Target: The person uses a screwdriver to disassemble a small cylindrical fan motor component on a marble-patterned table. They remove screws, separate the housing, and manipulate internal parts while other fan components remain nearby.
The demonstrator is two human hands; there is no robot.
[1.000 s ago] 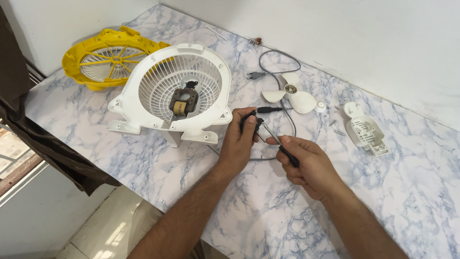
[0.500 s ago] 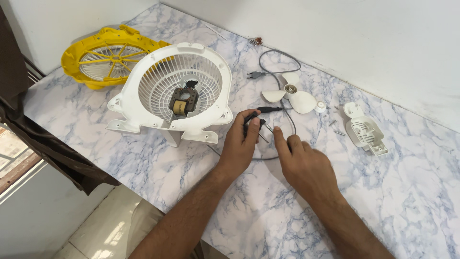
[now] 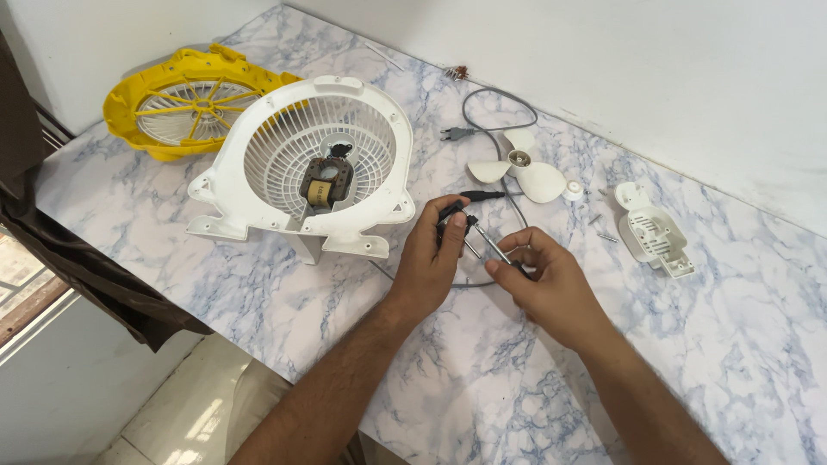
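My left hand [image 3: 435,254] pinches a small black part [image 3: 451,212] wired to a grey cord [image 3: 495,103]. In my right hand [image 3: 547,280] is a thin screwdriver [image 3: 488,246]; its metal shaft slants up-left, with the tip at the black part. Both hands hover over the marble counter [image 3: 284,301], just right of a white fan housing [image 3: 258,185] whose motor [image 3: 326,181] is exposed in the centre. A second black-ended piece [image 3: 482,195] lies just beyond my left fingers.
A yellow fan grille [image 3: 185,103] lies at the back left. A white fan blade [image 3: 525,172], the cord's plug [image 3: 457,133], small screws [image 3: 603,232] and a white motor cover [image 3: 655,232] lie to the right. Dark cloth [image 3: 52,250] hangs off the left edge.
My right hand has brought the screwdriver up and left, from beside my left hand to the black part. My left hand has stayed nearly still.
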